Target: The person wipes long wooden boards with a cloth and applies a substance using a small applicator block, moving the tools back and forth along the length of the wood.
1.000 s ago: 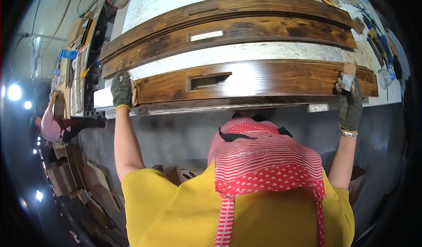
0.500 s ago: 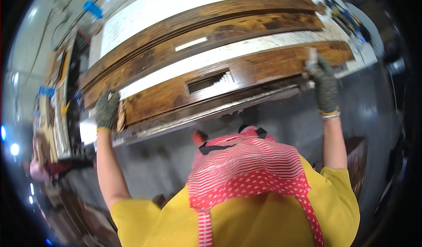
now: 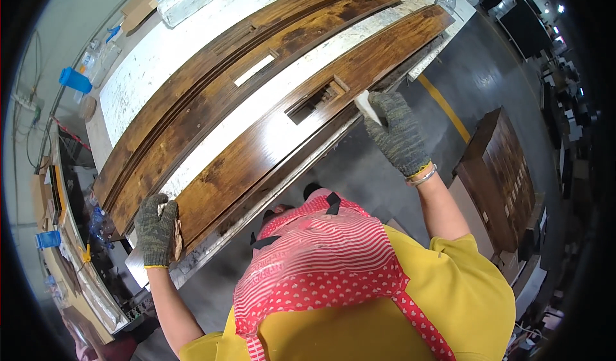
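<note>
A long brown wood-grain board with a rectangular cutout lies along the table's near edge. My left hand, in a dark knitted glove, closes at the board's left end. A crumpled tan rag, possibly paper, pokes out between this hand and the board. Similarly gloved, my right hand grips a small white flat piece at the board's near edge, just right of the cutout. Its exact kind is unclear. Beyond lies another brown grooved board with a narrow slot.
The white worktable carries a white wrapped block at its far side and a clear bottle at its far right. A blue cup-like container is at the left. A brown slotted wooden piece stands on the floor, right.
My view has turned, so the boards now slant up to the right. My right hand has moved left along the near board toward its cutout with the white piece. My left hand stays at the left end.
</note>
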`<state>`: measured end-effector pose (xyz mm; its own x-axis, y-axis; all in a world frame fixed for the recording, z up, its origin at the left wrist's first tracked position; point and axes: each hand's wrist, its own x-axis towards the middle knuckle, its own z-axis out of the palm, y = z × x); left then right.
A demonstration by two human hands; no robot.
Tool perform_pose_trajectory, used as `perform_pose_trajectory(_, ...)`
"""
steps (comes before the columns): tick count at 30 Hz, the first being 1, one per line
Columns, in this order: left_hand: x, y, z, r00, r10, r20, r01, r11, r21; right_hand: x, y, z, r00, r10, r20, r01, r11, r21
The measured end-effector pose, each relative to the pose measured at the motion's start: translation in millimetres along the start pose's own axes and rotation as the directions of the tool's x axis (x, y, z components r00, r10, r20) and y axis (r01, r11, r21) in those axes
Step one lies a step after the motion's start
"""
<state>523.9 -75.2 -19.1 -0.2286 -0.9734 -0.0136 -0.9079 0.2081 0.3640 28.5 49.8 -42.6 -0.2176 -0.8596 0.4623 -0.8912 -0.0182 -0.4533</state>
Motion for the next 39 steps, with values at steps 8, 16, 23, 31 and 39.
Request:
perform_pose_trajectory(8,-4,2,2,0.998,0.022,-0.059,-0.019,0.999,0.048,-22,-60,52,0.983,-0.186,-0.006,0.186,0.982,0.017)
perform_pose_trajectory(16,-3,0,5,0.996,0.029,-0.089,-0.021,0.996,0.09,-10,-77,48,0.955,-0.294,-0.026,0.295,0.949,0.115)
perform_pose_trajectory(23,-3,1,9,0.992,-0.019,-0.123,0.024,0.999,0.042,-48,-135,83,0.925,-0.376,0.055,0.359,0.913,0.196)
perform_pose_trajectory(31,-22,-83,-38,0.986,0.162,-0.047,-0.168,0.961,-0.219,-47,-161,81,0.977,-0.211,-0.006,0.208,0.958,0.199)
perform_pose_trajectory(39,-42,-212,-114,0.993,-0.023,0.118,0.046,0.978,-0.202,-109,-288,144,0.98,-0.169,0.106,0.152,0.977,0.147)
